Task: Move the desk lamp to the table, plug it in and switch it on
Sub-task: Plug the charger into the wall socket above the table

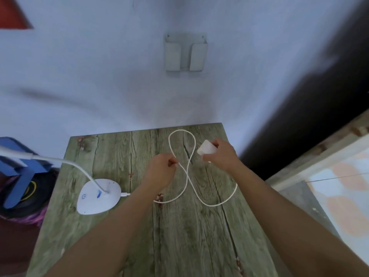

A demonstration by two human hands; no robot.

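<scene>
The white desk lamp stands on the green wooden table (111, 156), its oval base (98, 196) at the left and its thin neck (65, 162) bending off to the left. A white cable (211, 203) runs from the base's right side and lies in a figure-eight loop across the table. My left hand (159, 172) pinches the cable near the loop's crossing. My right hand (221, 154) holds the white plug adapter (206, 149) just above the table's far right part.
A grey wall fitting (185, 52) hangs on the pale blue wall behind the table. A blue stand (18, 172) and dark items sit left of the table. A wooden frame (319, 156) and patterned floor lie to the right.
</scene>
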